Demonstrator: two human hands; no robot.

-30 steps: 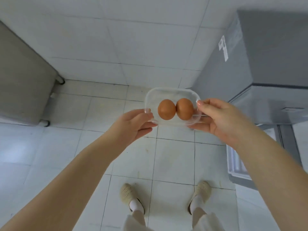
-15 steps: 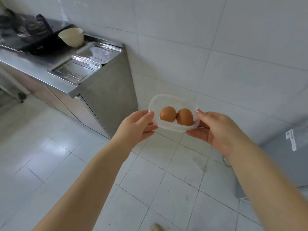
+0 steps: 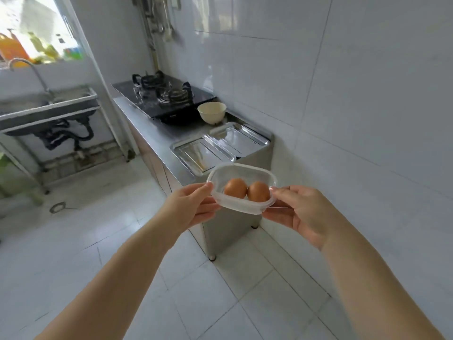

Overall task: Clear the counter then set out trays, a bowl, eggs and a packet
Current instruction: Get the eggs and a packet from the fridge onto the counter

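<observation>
A clear plastic container (image 3: 241, 209) with two brown eggs (image 3: 247, 190) side by side hangs in the air in front of me. My left hand (image 3: 188, 209) pinches its left rim and my right hand (image 3: 301, 212) grips its right rim, thumb on top. Just beyond it stands the steel counter (image 3: 152, 136). Two shiny metal trays lie there side by side, the near tray (image 3: 201, 153) and the far tray (image 3: 240, 138). Behind them sits a cream bowl (image 3: 212, 112).
A black gas hob (image 3: 161, 94) fills the counter's far end. A steel sink (image 3: 46, 106) with a tap and exposed pipes stands at the left under a window. White tiled wall runs along the right; white tiled floor lies below.
The view has swung left and up from the floor and fridge to the counter. Both hands keep the same hold on the egg container, which is now closer to the trays.
</observation>
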